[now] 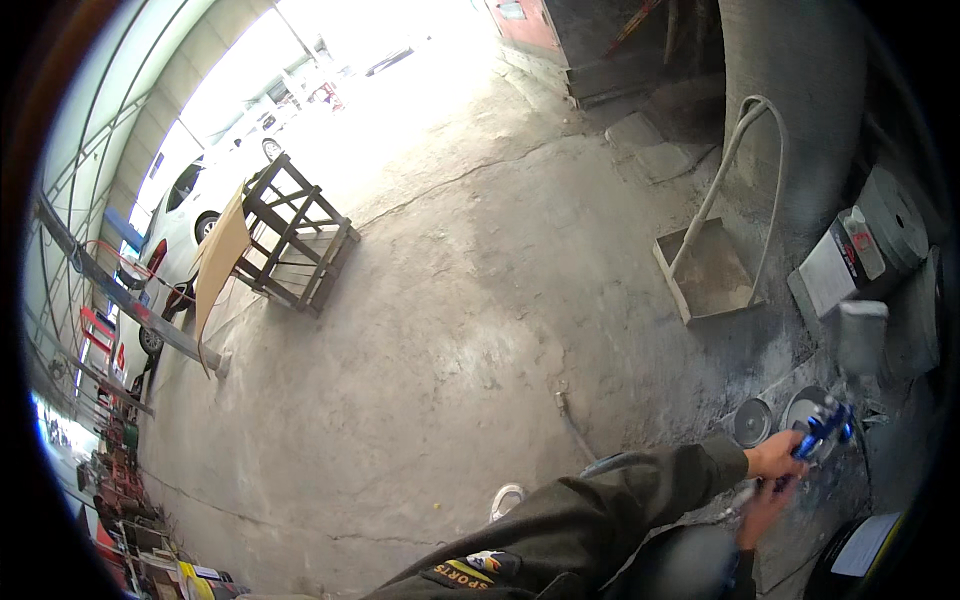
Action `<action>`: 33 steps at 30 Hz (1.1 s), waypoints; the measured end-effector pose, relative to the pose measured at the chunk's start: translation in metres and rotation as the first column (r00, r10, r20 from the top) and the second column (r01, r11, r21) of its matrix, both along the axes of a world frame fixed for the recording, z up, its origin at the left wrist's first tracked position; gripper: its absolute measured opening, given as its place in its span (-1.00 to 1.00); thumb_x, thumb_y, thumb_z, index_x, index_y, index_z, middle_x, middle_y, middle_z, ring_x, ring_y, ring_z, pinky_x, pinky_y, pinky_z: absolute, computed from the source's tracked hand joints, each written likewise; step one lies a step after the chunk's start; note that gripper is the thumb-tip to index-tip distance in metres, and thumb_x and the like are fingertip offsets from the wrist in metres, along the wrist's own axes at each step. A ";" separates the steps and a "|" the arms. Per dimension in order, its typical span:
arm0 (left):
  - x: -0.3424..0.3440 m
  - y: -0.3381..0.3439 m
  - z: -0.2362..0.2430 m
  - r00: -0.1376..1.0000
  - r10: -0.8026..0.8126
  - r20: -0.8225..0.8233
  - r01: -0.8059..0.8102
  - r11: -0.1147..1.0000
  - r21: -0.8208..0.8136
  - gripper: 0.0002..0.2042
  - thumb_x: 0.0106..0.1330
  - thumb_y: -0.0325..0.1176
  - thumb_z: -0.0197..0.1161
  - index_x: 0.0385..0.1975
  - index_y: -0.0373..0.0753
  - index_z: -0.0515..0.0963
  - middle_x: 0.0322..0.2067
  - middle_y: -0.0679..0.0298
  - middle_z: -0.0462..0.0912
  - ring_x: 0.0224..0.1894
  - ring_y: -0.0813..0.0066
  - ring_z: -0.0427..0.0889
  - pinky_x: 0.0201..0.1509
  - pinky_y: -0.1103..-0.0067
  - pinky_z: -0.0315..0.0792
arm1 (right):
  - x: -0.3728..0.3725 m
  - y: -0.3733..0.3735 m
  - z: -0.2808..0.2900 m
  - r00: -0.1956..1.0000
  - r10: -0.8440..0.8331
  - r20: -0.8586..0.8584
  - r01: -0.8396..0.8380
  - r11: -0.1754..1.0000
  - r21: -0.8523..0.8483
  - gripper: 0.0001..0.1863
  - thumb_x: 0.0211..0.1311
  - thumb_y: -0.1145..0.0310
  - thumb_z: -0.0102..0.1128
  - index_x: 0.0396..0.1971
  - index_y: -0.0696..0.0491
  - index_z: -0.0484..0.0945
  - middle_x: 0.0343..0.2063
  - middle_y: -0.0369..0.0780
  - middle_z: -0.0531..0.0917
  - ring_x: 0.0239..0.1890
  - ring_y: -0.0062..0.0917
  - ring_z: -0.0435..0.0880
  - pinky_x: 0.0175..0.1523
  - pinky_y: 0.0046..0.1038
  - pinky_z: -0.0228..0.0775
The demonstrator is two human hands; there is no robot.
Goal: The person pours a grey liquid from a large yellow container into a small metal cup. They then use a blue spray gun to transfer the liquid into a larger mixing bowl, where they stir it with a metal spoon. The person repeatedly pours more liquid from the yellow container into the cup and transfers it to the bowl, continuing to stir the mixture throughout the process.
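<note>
A blue spray gun (824, 430) is held near a round grey disc (752, 424), clamped by the left hand's (774, 456) fingers — the right hand's (767, 516) grip cannot be told; pick-up is judged complete, release remaining

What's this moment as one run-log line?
left hand: holds blue tool | right hand: close by, blurred, grip unclear | things: round grey disc nearby | rest: tan panel, concrete floor

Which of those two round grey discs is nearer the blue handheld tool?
The right-hand round grey disc: the blue handheld tool partly overlaps it, while the left-hand round grey disc shows uncovered.
</note>
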State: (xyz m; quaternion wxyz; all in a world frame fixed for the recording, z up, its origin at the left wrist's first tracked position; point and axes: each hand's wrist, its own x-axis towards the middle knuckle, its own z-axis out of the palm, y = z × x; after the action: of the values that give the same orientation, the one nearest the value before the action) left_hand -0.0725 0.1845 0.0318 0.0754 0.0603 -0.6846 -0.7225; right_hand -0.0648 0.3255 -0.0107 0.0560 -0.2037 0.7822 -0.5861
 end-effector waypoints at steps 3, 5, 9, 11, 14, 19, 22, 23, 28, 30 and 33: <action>0.000 -0.021 0.007 0.986 0.132 0.098 -0.162 0.878 0.450 -0.66 0.23 -0.53 0.25 -0.01 -0.29 0.38 -0.43 0.21 0.57 -0.41 0.50 0.56 -0.34 0.44 0.49 | -0.002 -0.022 0.028 0.973 0.228 0.032 -0.228 0.974 -0.001 -0.50 0.48 0.21 -0.04 0.24 0.26 0.34 0.10 -0.01 0.53 0.14 -0.28 0.53 0.19 -0.38 0.33; -0.009 -0.026 0.026 0.978 0.121 0.170 -0.164 0.950 0.266 -0.64 0.25 -0.52 0.24 0.03 -0.28 0.37 -0.33 0.21 0.58 -0.31 0.45 0.60 -0.26 0.44 0.53 | -0.039 0.010 0.050 0.987 0.156 -0.050 -0.143 0.970 0.197 -0.61 0.46 0.28 0.00 0.10 0.26 0.46 -0.03 -0.06 0.58 0.03 -0.32 0.56 0.12 -0.36 0.37; 0.011 -0.077 0.001 0.925 0.302 0.230 -0.315 0.949 0.022 -0.79 0.28 -0.49 0.20 -0.11 -0.27 0.43 -0.34 0.27 0.58 -0.34 0.48 0.56 -0.28 0.49 0.48 | -0.085 0.088 0.073 0.932 0.046 -0.361 0.140 0.869 0.475 -0.52 0.18 0.40 0.19 0.14 0.08 0.46 -0.01 -0.09 0.54 0.09 -0.26 0.47 0.18 -0.25 0.29; 0.010 -0.085 -0.008 0.899 0.342 0.273 -0.387 0.913 0.127 -0.86 0.29 -0.49 0.16 -0.18 -0.25 0.43 -0.39 0.31 0.57 -0.42 0.54 0.51 -0.36 0.54 0.43 | -0.106 0.097 0.063 0.890 0.111 -0.442 0.170 0.819 0.548 -0.34 0.01 0.46 0.31 0.22 -0.04 0.41 0.05 -0.09 0.49 0.16 -0.20 0.39 0.24 -0.18 0.23; 0.013 -0.085 0.012 0.882 0.393 0.259 -0.439 0.885 0.153 -0.91 0.25 -0.57 0.08 -0.31 -0.23 0.39 -0.43 0.27 0.57 -0.51 0.62 0.46 -0.48 0.62 0.35 | -0.118 0.089 0.049 0.913 0.211 -0.349 0.115 0.688 0.717 -0.14 -0.05 0.35 0.45 0.33 -0.16 0.27 0.03 -0.08 0.49 0.14 -0.15 0.41 0.20 -0.14 0.29; 0.011 -0.074 0.020 0.843 0.357 0.402 -0.400 0.916 0.023 -0.82 0.21 -0.48 0.17 -0.19 -0.29 0.44 -0.51 0.21 0.63 -0.67 0.56 0.46 -0.62 0.62 0.33 | -0.111 0.062 0.032 0.954 0.225 -0.196 -0.007 0.673 0.739 -0.30 0.10 0.15 0.40 0.28 -0.22 0.35 -0.17 -0.18 0.58 -0.11 -0.26 0.61 -0.10 -0.22 0.49; 0.015 -0.066 0.019 0.833 0.334 0.441 -0.423 0.898 0.119 -0.78 0.21 -0.45 0.22 -0.16 -0.29 0.46 -0.45 0.21 0.65 -0.66 0.54 0.49 -0.61 0.61 0.37 | -0.110 0.048 0.013 0.902 0.286 -0.323 -0.040 0.800 0.598 -0.47 0.15 0.14 0.35 0.14 -0.17 0.49 -0.24 -0.22 0.61 -0.21 -0.33 0.66 -0.20 -0.26 0.51; 0.016 -0.068 0.014 0.840 0.325 0.434 -0.419 0.897 0.139 -0.77 0.22 -0.45 0.24 -0.15 -0.29 0.46 -0.43 0.21 0.65 -0.66 0.53 0.50 -0.62 0.60 0.38 | -0.113 0.041 0.009 0.892 0.287 -0.350 -0.043 0.824 0.565 -0.55 0.17 0.15 0.33 0.08 -0.14 0.54 -0.26 -0.22 0.63 -0.23 -0.34 0.67 -0.21 -0.26 0.50; 0.015 -0.075 -0.006 0.899 0.222 0.378 -0.351 0.881 0.317 -0.81 0.23 -0.49 0.29 -0.22 -0.21 0.44 -0.26 0.23 0.64 -0.57 0.52 0.53 -0.53 0.60 0.42 | -0.149 0.011 0.011 0.975 -0.048 -0.215 0.109 0.953 0.282 -0.73 0.20 0.13 0.29 -0.17 -0.05 0.66 -0.42 -0.17 0.69 -0.38 -0.24 0.68 -0.30 -0.24 0.48; 0.013 -0.077 -0.014 0.911 0.199 0.362 -0.326 0.884 0.336 -0.83 0.24 -0.56 0.26 -0.29 -0.18 0.41 -0.21 0.24 0.62 -0.52 0.54 0.52 -0.48 0.59 0.42 | -0.157 0.004 0.015 0.988 0.021 -0.155 0.044 0.913 0.405 -0.72 0.20 0.11 0.29 -0.21 -0.03 0.66 -0.47 -0.14 0.70 -0.41 -0.19 0.68 -0.31 -0.23 0.47; 0.007 -0.077 -0.021 0.931 0.177 0.319 -0.286 0.897 0.336 -0.83 0.21 -0.57 0.25 -0.32 -0.16 0.41 -0.19 0.25 0.65 -0.55 0.59 0.51 -0.51 0.63 0.41 | -0.169 0.000 0.007 0.971 -0.016 -0.240 0.087 0.953 0.290 -0.72 0.19 0.08 0.27 -0.34 0.00 0.67 -0.47 -0.12 0.70 -0.37 -0.14 0.68 -0.31 -0.21 0.47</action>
State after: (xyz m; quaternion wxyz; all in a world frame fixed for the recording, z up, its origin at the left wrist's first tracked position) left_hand -0.0652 0.1070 0.0104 0.0512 0.2572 -0.5243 -0.8101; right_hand -0.2342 0.3252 -0.0034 -0.0225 -0.2402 0.8678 -0.4344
